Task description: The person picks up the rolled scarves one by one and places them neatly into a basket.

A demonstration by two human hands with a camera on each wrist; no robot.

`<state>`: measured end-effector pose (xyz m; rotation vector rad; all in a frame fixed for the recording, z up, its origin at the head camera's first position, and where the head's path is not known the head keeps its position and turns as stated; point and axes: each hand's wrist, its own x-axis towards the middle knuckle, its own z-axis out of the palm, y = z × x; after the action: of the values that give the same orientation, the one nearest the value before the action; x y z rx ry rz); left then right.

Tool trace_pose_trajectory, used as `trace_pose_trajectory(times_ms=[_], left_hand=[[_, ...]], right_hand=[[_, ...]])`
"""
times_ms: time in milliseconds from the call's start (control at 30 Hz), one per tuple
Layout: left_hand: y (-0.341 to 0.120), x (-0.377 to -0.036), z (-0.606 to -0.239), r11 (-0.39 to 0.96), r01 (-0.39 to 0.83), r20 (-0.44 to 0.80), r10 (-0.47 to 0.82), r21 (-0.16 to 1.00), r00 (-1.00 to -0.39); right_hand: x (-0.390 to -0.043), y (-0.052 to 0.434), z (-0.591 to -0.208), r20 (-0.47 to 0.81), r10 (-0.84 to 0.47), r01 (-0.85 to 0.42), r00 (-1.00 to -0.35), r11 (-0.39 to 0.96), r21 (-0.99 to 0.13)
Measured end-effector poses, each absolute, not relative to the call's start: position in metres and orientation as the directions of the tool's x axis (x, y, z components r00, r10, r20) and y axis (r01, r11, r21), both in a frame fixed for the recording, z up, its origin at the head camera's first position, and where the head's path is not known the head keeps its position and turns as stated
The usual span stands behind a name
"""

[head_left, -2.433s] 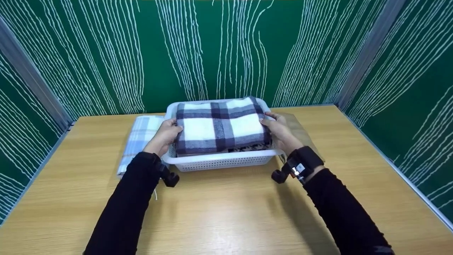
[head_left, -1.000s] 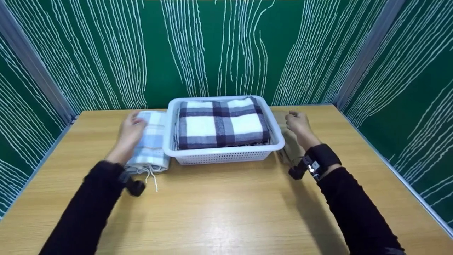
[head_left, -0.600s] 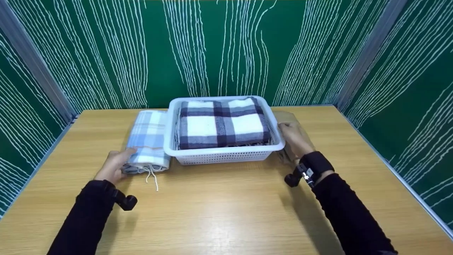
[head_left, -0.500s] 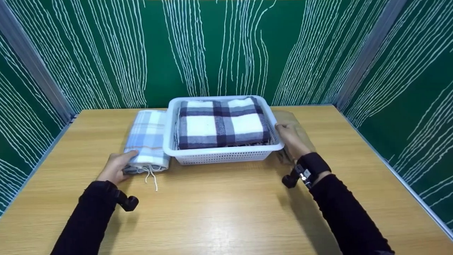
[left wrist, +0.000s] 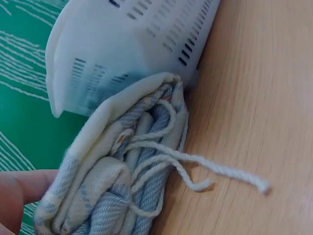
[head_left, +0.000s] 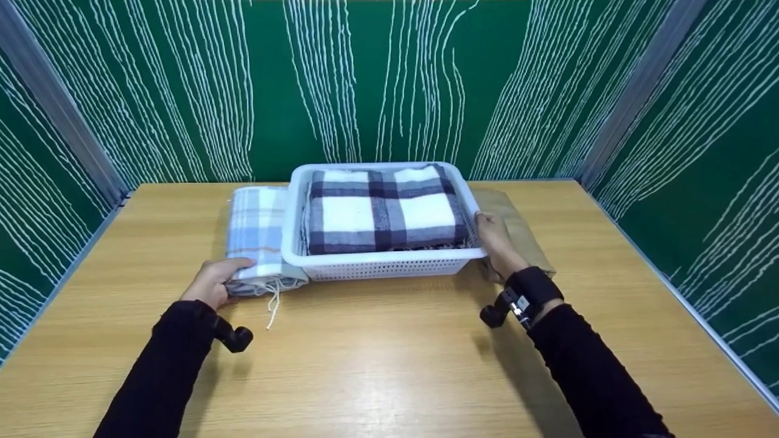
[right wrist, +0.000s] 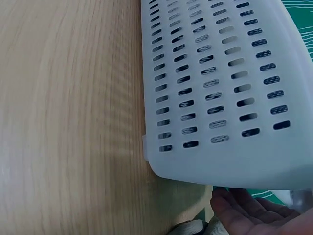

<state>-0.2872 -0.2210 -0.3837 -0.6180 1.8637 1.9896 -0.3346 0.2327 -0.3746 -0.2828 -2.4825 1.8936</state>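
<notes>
Blue-and-white plaid fabric: the folded blanket [head_left: 258, 225] sits on the table [head_left: 377, 365], just beside the left end of the white basket [head_left: 383, 267]. My left hand [head_left: 213, 281] pinches its near left corner, thumb on top. Caution: a corner-only hold may let the layers slip apart, and the loose cords [left wrist: 220, 170] could snag. My right hand [head_left: 498, 244] grips the basket's right rim; uneven pull there could tilt the basket and shift the dark checked blanket [head_left: 344, 214] inside. The tan cloth [head_left: 518, 228] beside the basket's right end may drag if my wrist catches it.
</notes>
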Motion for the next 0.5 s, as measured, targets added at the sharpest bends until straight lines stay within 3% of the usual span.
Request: trace_pose_trajectory(times_ms=[167,500], left_hand=[[-0.215,-0.289,-0.384,-0.175,-0.477,-0.492,-0.051,0.861,-0.869],[-0.222,-0.278,-0.388,-0.244,-0.497,-0.509,0.016,0.833,-0.86]], right_hand=[[-0.336,0.233,-0.375,-0.105,0.167,0.147,-0.98,0.26,-0.954],[-0.334,0.232,-0.372,-0.124,0.157,0.163,-0.98,0.265,-0.95]])
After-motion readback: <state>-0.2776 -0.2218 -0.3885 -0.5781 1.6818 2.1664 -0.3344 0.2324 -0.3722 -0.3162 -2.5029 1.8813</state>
